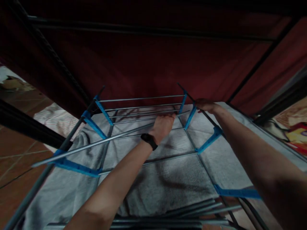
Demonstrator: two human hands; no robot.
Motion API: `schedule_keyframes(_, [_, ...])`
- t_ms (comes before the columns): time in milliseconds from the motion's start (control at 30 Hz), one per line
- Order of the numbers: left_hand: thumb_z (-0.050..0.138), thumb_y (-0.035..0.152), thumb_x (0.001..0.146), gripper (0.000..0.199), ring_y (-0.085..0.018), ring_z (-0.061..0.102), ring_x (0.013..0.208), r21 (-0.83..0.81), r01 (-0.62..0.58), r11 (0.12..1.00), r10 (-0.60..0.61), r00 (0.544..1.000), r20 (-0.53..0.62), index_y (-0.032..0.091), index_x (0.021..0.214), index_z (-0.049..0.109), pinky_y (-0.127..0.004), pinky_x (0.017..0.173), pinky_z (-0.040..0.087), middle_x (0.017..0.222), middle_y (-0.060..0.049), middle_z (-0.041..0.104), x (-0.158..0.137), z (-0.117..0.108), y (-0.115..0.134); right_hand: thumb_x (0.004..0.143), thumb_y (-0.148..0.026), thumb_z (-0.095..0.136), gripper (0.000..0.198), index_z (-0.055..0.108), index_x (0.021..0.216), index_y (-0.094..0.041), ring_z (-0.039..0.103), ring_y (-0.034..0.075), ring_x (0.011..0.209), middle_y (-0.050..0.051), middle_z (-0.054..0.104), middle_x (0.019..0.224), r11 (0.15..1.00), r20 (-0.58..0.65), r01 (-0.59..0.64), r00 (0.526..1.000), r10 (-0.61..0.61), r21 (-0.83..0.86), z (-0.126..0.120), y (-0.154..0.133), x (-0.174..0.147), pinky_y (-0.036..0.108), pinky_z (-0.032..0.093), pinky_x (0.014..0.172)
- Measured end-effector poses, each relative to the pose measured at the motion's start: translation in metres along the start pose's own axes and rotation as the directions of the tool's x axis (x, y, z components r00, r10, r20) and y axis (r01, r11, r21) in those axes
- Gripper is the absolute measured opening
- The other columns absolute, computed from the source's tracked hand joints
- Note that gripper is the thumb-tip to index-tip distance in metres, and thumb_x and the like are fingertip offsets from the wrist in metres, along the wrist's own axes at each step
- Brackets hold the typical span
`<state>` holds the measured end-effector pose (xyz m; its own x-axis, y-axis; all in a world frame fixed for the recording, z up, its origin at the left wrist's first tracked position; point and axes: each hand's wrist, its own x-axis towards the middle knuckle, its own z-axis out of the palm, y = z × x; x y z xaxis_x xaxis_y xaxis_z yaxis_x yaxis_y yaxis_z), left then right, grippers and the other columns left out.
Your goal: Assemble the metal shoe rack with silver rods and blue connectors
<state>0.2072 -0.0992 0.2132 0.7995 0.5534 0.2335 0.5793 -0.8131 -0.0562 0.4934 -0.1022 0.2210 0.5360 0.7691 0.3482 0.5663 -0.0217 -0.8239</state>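
Note:
My left hand (164, 124), with a black band on its wrist, is closed around a loose grey metal tube (107, 139). This tube slants across the frame, its near end by the left side and its far end close to the right brackets. On the right, my right hand (205, 105) grips the dark side tube of the rack (208, 118), beside a blue plastic bracket (190, 117); its fingertips are partly hidden. The rack has blue brackets on both sides, and several thin crossbars (144, 98) join them at the far end.
A grey blanket (168, 179) lies under the rack. Several loose metal tubes (192, 209) rest at the near edge. Behind stands a dark red panel (153, 67) with black framing. Tiled floor (16, 179) shows at left, and a striped cloth (52, 119) lies there.

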Motion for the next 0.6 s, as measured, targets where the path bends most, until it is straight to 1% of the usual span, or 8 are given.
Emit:
schedule_keyframes(33, [0.036,0.007,0.095,0.038,-0.026,0.071,0.096,0.0,0.008,1.0,-0.008,1.0,-0.007,0.016,0.126,0.058,-0.036,0.079,0.054,0.109,-0.011,0.072,0.002,0.002,-0.004,0.083,-0.025,0.064,0.019,0.062,0.07,-0.012,0.062,0.013,0.065,0.003,0.065,0.067,0.997,0.088,-0.076,0.993,0.075,0.007,-0.003,0.001,-0.001,0.033,0.055,0.072])
schedule_keyframes(100, [0.04,0.006,0.093,0.036,-0.025,0.07,0.1,-0.013,0.021,1.0,-0.022,0.999,-0.026,0.016,0.122,0.06,-0.036,0.082,0.054,0.11,-0.011,0.071,0.01,0.005,-0.009,0.08,-0.023,0.07,0.016,0.062,0.07,-0.014,0.06,0.012,0.06,0.002,0.065,0.064,0.976,0.256,-0.213,0.942,0.218,-0.049,-0.01,0.003,-0.003,0.029,0.055,0.068])
schedule_keyframes(133, [0.041,0.007,0.093,0.036,-0.025,0.069,0.101,-0.029,0.031,0.999,-0.032,0.999,-0.031,0.017,0.122,0.061,-0.036,0.083,0.054,0.11,-0.011,0.071,0.015,0.005,-0.01,0.079,-0.023,0.072,0.015,0.063,0.07,-0.015,0.06,0.013,0.061,0.003,0.065,0.064,0.964,0.312,-0.259,0.913,0.263,-0.055,-0.013,0.003,-0.004,0.027,0.055,0.068])
schedule_keyframes(167, [0.042,0.007,0.093,0.037,-0.025,0.069,0.102,-0.048,0.042,0.998,-0.044,0.998,-0.033,0.017,0.122,0.061,-0.036,0.084,0.054,0.112,-0.012,0.07,0.021,0.006,-0.008,0.077,-0.023,0.074,0.015,0.063,0.07,-0.016,0.061,0.013,0.062,0.003,0.065,0.064,0.958,0.339,-0.285,0.898,0.282,-0.043,-0.015,0.003,-0.004,0.026,0.056,0.068])
schedule_keyframes(267, [0.037,0.008,0.095,0.041,-0.026,0.069,0.103,-0.102,0.059,0.993,-0.063,0.998,-0.029,0.017,0.127,0.06,-0.038,0.085,0.055,0.116,-0.013,0.069,0.04,0.009,0.0,0.076,-0.025,0.075,0.015,0.063,0.07,-0.017,0.063,0.015,0.065,0.003,0.066,0.064,0.96,0.312,-0.28,0.914,0.259,0.024,-0.014,0.007,-0.002,0.025,0.056,0.068])
schedule_keyframes(367, [0.034,0.011,0.098,0.044,-0.027,0.067,0.11,-0.152,0.052,0.987,-0.06,0.997,-0.046,0.018,0.134,0.057,-0.041,0.093,0.052,0.123,-0.013,0.068,0.057,0.015,0.004,0.078,-0.025,0.07,0.011,0.064,0.073,-0.017,0.062,0.014,0.064,0.003,0.066,0.066,0.963,0.29,-0.269,0.925,0.247,0.036,-0.007,0.013,0.001,0.025,0.056,0.067])
schedule_keyframes(433, [0.034,0.013,0.099,0.045,-0.027,0.065,0.114,-0.198,0.063,0.978,-0.073,0.996,-0.046,0.02,0.137,0.056,-0.041,0.096,0.051,0.126,-0.012,0.066,0.064,0.022,0.002,0.079,-0.024,0.067,0.009,0.063,0.074,-0.017,0.062,0.013,0.064,0.002,0.066,0.067,0.965,0.276,-0.259,0.93,0.242,0.028,-0.002,0.018,0.002,0.024,0.056,0.068])
schedule_keyframes(600, [0.039,0.007,0.094,0.054,-0.025,0.066,0.113,-0.283,0.06,0.957,-0.056,0.998,0.022,0.026,0.143,0.052,-0.039,0.095,0.053,0.129,-0.009,0.067,0.066,0.044,-0.013,0.085,-0.026,0.063,0.014,0.06,0.074,-0.017,0.062,0.013,0.061,0.0,0.062,0.064,0.967,0.198,-0.253,0.948,0.25,-0.015,0.003,0.031,0.005,0.024,0.056,0.068])
